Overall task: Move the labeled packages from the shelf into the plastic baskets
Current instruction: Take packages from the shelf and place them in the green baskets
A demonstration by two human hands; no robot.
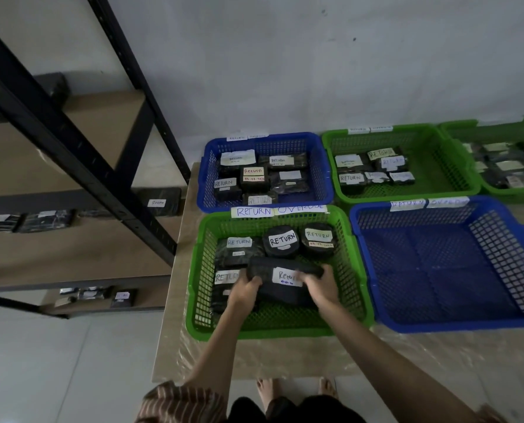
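A small stockroom or returns-sorting area. At the frame's left stands a black metal shelving rack (pixel 71 141) with board shelves holding black-wrapped packages (pixel 160 202). Right of centre, green (pixel 199 300) and blue plastic baskets (pixel 437 325) tagged "RETURN OVERDUE" (pixel 279 211) sit on a plastic-covered surface (pixel 285 358) against a bare wall (pixel 315 71).

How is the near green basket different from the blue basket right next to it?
The green basket holds several black packages; the blue basket beside it holds none. Both hands, left and right, hold a package inside the green basket, while nobody touches the blue one. Both are mesh plastic with a paper label on the far rim.
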